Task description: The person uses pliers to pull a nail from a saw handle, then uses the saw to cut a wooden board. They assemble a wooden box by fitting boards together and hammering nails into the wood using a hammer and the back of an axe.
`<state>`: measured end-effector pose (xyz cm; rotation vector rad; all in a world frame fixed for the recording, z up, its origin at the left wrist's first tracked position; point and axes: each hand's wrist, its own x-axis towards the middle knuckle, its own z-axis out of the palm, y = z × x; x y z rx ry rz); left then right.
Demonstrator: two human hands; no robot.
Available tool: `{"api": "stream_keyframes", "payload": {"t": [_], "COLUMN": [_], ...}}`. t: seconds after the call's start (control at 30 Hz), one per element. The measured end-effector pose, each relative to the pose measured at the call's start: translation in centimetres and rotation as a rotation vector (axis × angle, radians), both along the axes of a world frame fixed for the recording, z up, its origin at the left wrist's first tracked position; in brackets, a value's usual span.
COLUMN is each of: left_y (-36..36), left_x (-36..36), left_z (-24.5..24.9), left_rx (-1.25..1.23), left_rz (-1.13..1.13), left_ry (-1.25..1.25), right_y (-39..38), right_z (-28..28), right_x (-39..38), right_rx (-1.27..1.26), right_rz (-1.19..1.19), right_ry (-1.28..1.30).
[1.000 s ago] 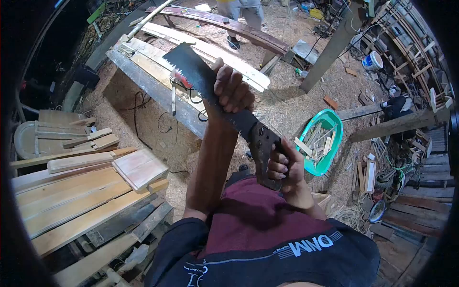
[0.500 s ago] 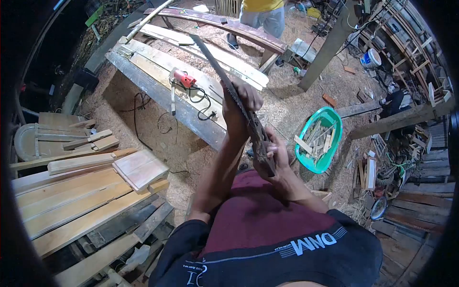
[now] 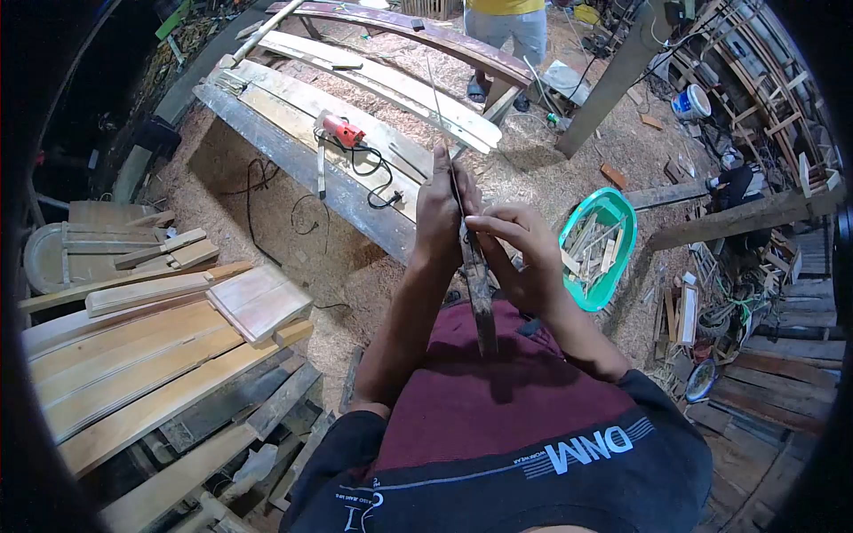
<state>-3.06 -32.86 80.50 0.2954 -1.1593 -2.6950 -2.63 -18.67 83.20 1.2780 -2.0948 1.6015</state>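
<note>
A handsaw (image 3: pixel 481 306) is held upright in front of the maroon and black shirt, its worn handle end toward the body. Its thin blade is seen nearly edge-on, pointing away. My left hand (image 3: pixel 438 213) is wrapped round the blade, thumb up. From the other side, my right hand (image 3: pixel 530 253) pinches the saw with its fingertips where blade and handle meet. The palm of that hand is off the handle.
Long boards (image 3: pixel 382 84) and a red power tool (image 3: pixel 341 130) with a black cord lie beyond my hands. A green tub (image 3: pixel 628 233) of wood scraps stands right. Planks (image 3: pixel 133 364) are stacked left. A person (image 3: pixel 506 31) stands at the back, near a post (image 3: pixel 613 80).
The saw has turned from showing its toothed side to nearly edge-on. My right hand has moved up from the handle's lower part to the joint. The person at the back has shifted slightly right.
</note>
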Motion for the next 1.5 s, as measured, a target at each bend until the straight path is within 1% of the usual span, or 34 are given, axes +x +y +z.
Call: {"api": "stream_keyframes", "payload": {"t": [0.1, 0.23, 0.33, 0.43, 0.53, 0.63, 0.73, 0.83, 0.93, 1.03, 1.13, 1.23, 1.33, 1.43, 1.5], "left_y": [0.3, 0.0, 0.1, 0.0, 0.3, 0.3, 0.0, 0.0, 0.1, 0.1, 0.0, 0.1, 0.2, 0.4, 0.5], "left_x": [0.4, 0.4, 0.2, 0.1, 0.5, 0.4, 0.6, 0.5, 0.6, 0.7, 0.8, 0.8, 1.1, 1.1, 1.0], "left_z": [-0.1, 0.0, 0.4, 0.3, 2.0, 1.7, 1.6, 1.9, 2.0, 1.8, 1.5, 1.2, 1.4, 0.8, 0.4], "left_rx": [0.02, 0.112, 0.057, -0.052, -0.183, -0.18, -0.207, -0.204, -0.274, -0.329, -0.368, -0.433, -0.504, -0.536, -0.532], "left_rz": [0.02, -0.044, -0.013, 0.008, 0.072, 0.096, 0.078, 0.102, 0.137, 0.147, 0.157, 0.174, 0.174, 0.155, 0.147], "left_ry": [-0.026, 0.025, -0.002, 0.033, -0.017, 0.022, 0.032, 0.068, 0.068, 0.077, 0.106, 0.126, 0.104, 0.051, 0.059], "right_y": [-0.1, -0.1, -0.1, 0.3, 0.1, 0.4, 0.2, 0.3, 0.0, 0.1, -0.2, -0.1, -0.1, -0.2, 0.2], "right_z": [-0.8, -0.8, -0.7, -1.1, -1.6, -1.1, -1.0, -0.5, 0.2, -0.9, -1.0, -1.4, -2.4, -1.9, -2.4], "right_x": [0.3, 0.4, 0.4, 0.3, 0.8, 0.7, 1.0, 1.2, 1.3, 1.1, 1.4, 1.6, 1.8, 2.4, 2.3], "right_rx": [-0.012, -0.046, -0.062, -0.067, -0.279, -0.263, -0.339, -0.309, -0.296, -0.293, -0.375, -0.375, -0.431, -0.49, -0.439], "right_rz": [-0.016, 0.002, 0.029, 0.096, 0.201, 0.246, 0.272, 0.255, 0.222, 0.211, 0.234, 0.232, 0.262, 0.22, 0.244], "right_ry": [0.023, 0.029, -0.024, -0.188, -0.667, -0.781, -0.87, -1.025, -1.059, -1.082, -1.156, -1.138, -1.157, -1.208, -1.258]}}
